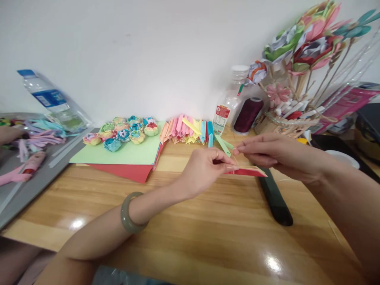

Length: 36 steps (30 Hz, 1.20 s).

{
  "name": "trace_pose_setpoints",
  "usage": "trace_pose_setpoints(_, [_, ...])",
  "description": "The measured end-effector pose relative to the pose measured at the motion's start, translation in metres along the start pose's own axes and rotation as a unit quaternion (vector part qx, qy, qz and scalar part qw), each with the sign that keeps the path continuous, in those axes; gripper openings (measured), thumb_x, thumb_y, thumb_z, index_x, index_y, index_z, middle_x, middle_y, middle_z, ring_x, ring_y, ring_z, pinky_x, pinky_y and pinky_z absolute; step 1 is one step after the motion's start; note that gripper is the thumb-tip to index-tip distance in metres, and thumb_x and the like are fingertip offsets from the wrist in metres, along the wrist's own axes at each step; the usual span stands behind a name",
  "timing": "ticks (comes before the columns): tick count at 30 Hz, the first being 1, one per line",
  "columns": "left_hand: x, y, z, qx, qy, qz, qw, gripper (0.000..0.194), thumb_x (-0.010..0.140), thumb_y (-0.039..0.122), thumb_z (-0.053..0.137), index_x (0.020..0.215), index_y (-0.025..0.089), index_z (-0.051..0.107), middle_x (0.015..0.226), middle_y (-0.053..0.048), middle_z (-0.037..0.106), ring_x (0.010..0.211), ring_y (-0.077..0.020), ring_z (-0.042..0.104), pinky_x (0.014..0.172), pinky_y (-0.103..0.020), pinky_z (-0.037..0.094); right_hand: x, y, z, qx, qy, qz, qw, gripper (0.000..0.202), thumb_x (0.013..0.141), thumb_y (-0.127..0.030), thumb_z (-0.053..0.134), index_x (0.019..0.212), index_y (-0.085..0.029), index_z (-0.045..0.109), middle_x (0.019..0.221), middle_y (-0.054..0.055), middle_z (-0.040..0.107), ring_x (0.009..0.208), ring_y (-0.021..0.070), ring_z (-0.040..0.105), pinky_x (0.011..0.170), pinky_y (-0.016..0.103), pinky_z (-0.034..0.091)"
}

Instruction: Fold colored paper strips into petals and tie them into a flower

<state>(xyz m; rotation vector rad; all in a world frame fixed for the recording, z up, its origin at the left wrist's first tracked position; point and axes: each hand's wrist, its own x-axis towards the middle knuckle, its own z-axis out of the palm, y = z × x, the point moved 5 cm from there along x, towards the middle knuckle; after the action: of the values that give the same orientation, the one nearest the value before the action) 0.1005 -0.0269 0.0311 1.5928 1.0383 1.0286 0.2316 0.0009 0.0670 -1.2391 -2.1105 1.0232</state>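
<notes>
left hand point(203, 169) pinches a red paper strip point(251, 172), lengthwise, pointing right.

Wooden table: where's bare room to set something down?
The widest bare wood lies between your left arm and the black bar. A smaller patch lies between that arm, the red sheet and the grey board. The wall side is crowded: paper rosettes, folded strips, white-capped bottle, purple spool, flower basket.
</notes>
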Motion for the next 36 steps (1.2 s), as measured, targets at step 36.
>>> trace_pose_setpoints(36, [0.007,-0.030,0.002,-0.400,0.016,-0.219,0.890,0.007,0.060,0.004,0.061,0.057,0.011,0.060,0.052,0.002,0.057,0.050,-0.0054,0.052,0.052,-0.018,0.038,-0.036,-0.032,0.047,-0.417,0.157,-0.306,0.841,0.024,0.083,-0.009,0.035,0.088,-0.014,0.058,0.062,0.003,0.062,0.055,0.0146,0.055,0.049,0.024,0.034])
